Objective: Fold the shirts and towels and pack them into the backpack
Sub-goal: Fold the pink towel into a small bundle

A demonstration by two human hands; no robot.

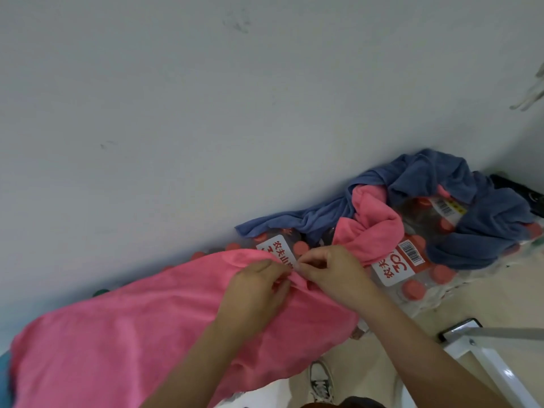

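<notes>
While the left hand [259, 287] and right hand [332, 272] sit together pinching the far edge of the pink towel [132, 334] spread over the water-bottle packs [412, 278] by the wall [206, 113], folding looks barely begun, and next that edge wants drawing across squarely; no backpack shows.

looks like a storeroom/back rm: shrink-wrapped water bottle packs [396, 267] stacked vs bare white wall [176, 98], beige floor [488, 298], white metal frame [497, 371].
</notes>
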